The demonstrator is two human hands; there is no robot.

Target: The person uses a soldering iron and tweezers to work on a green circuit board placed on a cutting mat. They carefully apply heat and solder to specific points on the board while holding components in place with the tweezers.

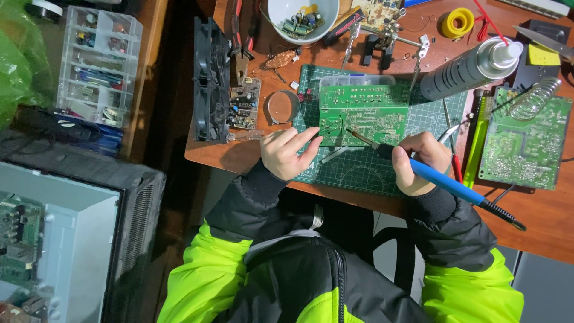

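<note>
A green circuit board [363, 115] lies on a green cutting mat [359, 170] on the wooden desk. My right hand [420, 160] grips a blue-handled soldering iron [445, 185], its metal tip touching the board near its lower middle. My left hand [289, 152] rests at the board's left edge, its index finger stretched toward the board and its fingers pinched; whether it holds a thin solder wire I cannot tell. Both arms wear black and bright yellow-green sleeves.
A second green board [526, 140] lies at the right beside a coiled iron stand [535, 98]. A spray can [469, 69], yellow tape roll [457, 23], white bowl of parts [302, 18], magnifier [283, 106], black fans [209, 78] and a clear parts organiser [98, 63] surround the mat.
</note>
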